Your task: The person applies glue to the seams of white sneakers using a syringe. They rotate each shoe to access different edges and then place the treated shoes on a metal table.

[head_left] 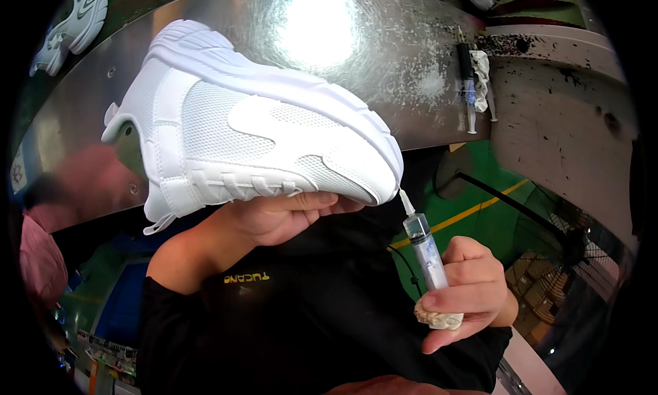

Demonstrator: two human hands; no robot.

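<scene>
The left hand (281, 217) is cradling a white mesh sneaker (253, 131) from below, fingers curled under it, sole turned upward. Just right of the sneaker's toe, the right hand (466, 292) is gripping a syringe (425, 247) with closed fingers, its tip touching the toe edge. Behind the sneaker, a metal worktop (384, 66) is gleaming.

The shoe (253, 127) sits on the left hand (274, 217), sole turned up, in front of the metal table (411, 73). To its lower right the right hand (466, 292) holds a syringe (425, 247), tip touching the toe. On the table's right end lie more syringes (469, 86) beside a rag (482, 69).
</scene>
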